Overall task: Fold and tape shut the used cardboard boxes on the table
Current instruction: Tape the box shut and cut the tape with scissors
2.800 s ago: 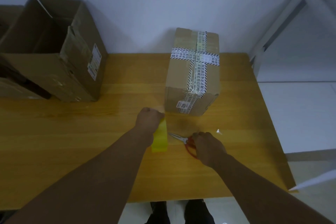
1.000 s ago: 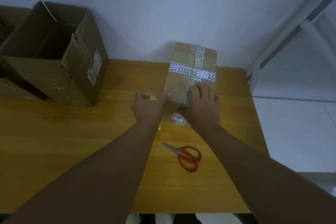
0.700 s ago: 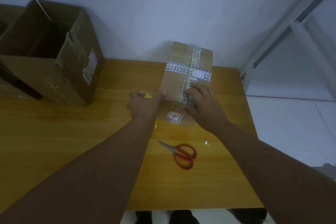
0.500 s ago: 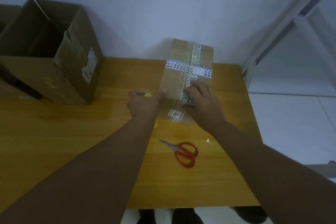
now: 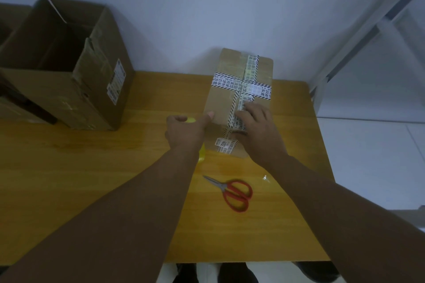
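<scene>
- The right hand [image 5: 257,131] has left the scissors [image 5: 234,190], which were under it moments ago. It now lies flat, fingers straight, on the taped box [image 5: 223,103], pressing the printed strip along the box's top seam.
- The left hand [image 5: 184,133] has moved up to the box's left edge, thumb touching it, fingers curled round the yellow tape roll [image 5: 202,154].
- Judgement: the strip is cut and being smoothed down, so this box looks all but sealed.
- The box stands on the worktop [image 5: 92,179] against the wall.
- Count: one sealed box; one open box [image 5: 76,89] well left of it, with more cardboard beyond, cut off by the frame; one pair of scissors just in front of it; one tape roll; one clear scrap [image 5: 265,178].
</scene>
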